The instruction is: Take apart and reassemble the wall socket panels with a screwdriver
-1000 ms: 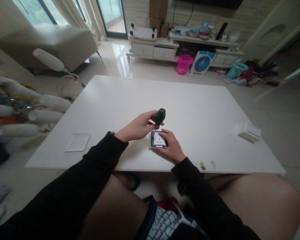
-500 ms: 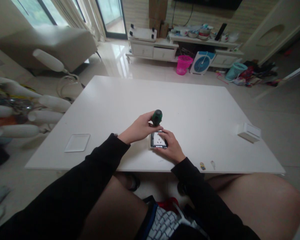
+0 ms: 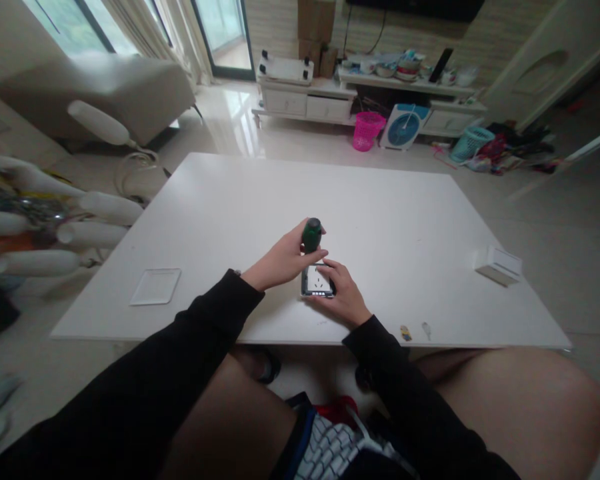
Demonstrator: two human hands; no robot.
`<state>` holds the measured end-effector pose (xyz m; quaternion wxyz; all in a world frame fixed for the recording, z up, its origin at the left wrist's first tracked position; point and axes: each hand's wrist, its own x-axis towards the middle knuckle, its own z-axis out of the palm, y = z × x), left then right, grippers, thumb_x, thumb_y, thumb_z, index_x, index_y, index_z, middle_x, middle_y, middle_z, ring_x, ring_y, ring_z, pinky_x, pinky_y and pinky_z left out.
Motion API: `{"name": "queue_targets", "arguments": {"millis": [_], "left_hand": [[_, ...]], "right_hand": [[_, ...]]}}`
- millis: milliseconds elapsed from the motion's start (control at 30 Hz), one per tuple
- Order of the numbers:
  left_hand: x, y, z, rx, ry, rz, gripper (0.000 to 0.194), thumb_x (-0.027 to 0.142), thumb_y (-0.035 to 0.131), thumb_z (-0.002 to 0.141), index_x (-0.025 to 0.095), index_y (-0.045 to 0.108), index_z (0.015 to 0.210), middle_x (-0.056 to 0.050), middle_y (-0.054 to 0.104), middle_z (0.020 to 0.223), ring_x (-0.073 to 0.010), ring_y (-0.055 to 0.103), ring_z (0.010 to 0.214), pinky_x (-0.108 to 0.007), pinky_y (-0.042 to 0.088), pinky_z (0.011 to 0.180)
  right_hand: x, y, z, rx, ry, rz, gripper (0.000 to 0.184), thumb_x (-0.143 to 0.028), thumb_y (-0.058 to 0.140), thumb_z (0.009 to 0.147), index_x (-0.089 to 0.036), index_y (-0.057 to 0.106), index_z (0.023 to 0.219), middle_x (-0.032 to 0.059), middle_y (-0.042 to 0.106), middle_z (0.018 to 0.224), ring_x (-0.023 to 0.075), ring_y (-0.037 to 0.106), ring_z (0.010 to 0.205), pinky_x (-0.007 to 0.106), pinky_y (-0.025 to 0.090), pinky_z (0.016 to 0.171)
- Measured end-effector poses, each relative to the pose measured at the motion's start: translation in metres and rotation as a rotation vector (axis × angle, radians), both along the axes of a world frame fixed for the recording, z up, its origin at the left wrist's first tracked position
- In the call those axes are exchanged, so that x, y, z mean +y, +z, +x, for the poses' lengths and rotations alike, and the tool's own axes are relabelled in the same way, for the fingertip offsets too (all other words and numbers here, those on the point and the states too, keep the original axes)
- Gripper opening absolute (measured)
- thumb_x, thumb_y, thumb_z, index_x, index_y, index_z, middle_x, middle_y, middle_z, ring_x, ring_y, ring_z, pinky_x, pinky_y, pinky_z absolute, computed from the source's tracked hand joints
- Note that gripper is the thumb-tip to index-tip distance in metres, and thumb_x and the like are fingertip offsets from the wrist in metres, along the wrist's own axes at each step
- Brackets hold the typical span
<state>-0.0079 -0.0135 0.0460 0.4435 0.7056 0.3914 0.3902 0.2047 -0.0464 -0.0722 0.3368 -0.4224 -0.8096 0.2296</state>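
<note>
My left hand (image 3: 290, 257) is closed around the dark green handle of a screwdriver (image 3: 312, 235), which stands nearly upright over the far edge of a wall socket (image 3: 318, 280). The screwdriver's tip is hidden behind my fingers. The socket lies face up on the white table, its slotted white face showing inside a dark frame. From the right, my right hand (image 3: 344, 295) grips the socket, thumb at the near edge and fingers over the far right side. A clear-edged square cover frame (image 3: 155, 287) lies flat on the table to the left.
The white table (image 3: 260, 193) spans the space before me. Toward its right edge sits a white box (image 3: 499, 265). Two small items, a yellowish one (image 3: 405, 333) and a pale one (image 3: 427, 330), lie by the near edge. White rounded posts (image 3: 87, 233) stand past the left side.
The screwdriver handle has turned and shifted slightly left, with the fingers of my left hand repositioned around it. My right hand and the socket have stayed in place.
</note>
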Motion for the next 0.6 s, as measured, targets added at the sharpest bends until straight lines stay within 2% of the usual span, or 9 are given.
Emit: {"name": "queue_targets", "arguments": {"millis": [167, 267, 333, 467, 600], "left_hand": [[0.001, 0.001, 0.003, 0.047, 0.078, 0.023, 0.027, 0.026, 0.076, 0.082, 0.016, 0.063, 0.104, -0.004, 0.068, 0.093, -0.0187, 0.066, 0.087, -0.033, 0.055, 0.078], [0.004, 0.002, -0.001, 0.012, 0.048, -0.002, 0.028, 0.024, 0.080, 0.078, 0.017, 0.063, 0.100, -0.004, 0.069, 0.095, -0.0186, 0.068, 0.087, -0.034, 0.057, 0.079], [0.006, 0.002, -0.005, -0.012, -0.026, -0.013, 0.028, 0.023, 0.078, 0.080, 0.017, 0.063, 0.103, -0.006, 0.069, 0.101, -0.0196, 0.070, 0.092, -0.035, 0.057, 0.084], [0.005, 0.003, -0.010, -0.042, -0.161, -0.059, 0.032, 0.020, 0.065, 0.090, 0.018, 0.056, 0.121, -0.007, 0.068, 0.106, -0.0204, 0.070, 0.102, -0.036, 0.056, 0.090], [0.003, 0.000, -0.008, -0.032, -0.061, -0.058, 0.035, 0.025, 0.068, 0.091, 0.018, 0.053, 0.122, -0.005, 0.067, 0.100, -0.0182, 0.067, 0.094, -0.034, 0.055, 0.086]], "right_hand": [[0.000, -0.001, 0.000, 0.001, 0.001, 0.004, 0.064, -0.051, 0.085, 0.079, -0.028, 0.061, 0.134, 0.0145, 0.055, 0.146, 0.0342, 0.052, 0.136, 0.057, 0.047, 0.114], [0.000, 0.000, 0.000, 0.001, -0.002, -0.001, 0.063, -0.052, 0.085, 0.079, -0.027, 0.062, 0.133, 0.0146, 0.056, 0.146, 0.0338, 0.053, 0.136, 0.056, 0.047, 0.114], [-0.001, 0.000, 0.000, 0.001, -0.002, -0.004, 0.063, -0.051, 0.085, 0.079, -0.027, 0.062, 0.132, 0.0146, 0.056, 0.146, 0.0337, 0.053, 0.136, 0.056, 0.047, 0.114], [-0.001, 0.001, 0.000, 0.000, 0.000, -0.005, 0.064, -0.051, 0.085, 0.079, -0.026, 0.062, 0.133, 0.0154, 0.055, 0.146, 0.0342, 0.053, 0.136, 0.056, 0.047, 0.114], [-0.001, 0.001, 0.000, -0.002, -0.003, -0.008, 0.063, -0.048, 0.086, 0.079, -0.028, 0.061, 0.134, 0.0149, 0.055, 0.147, 0.0348, 0.052, 0.137, 0.057, 0.046, 0.114]]}}
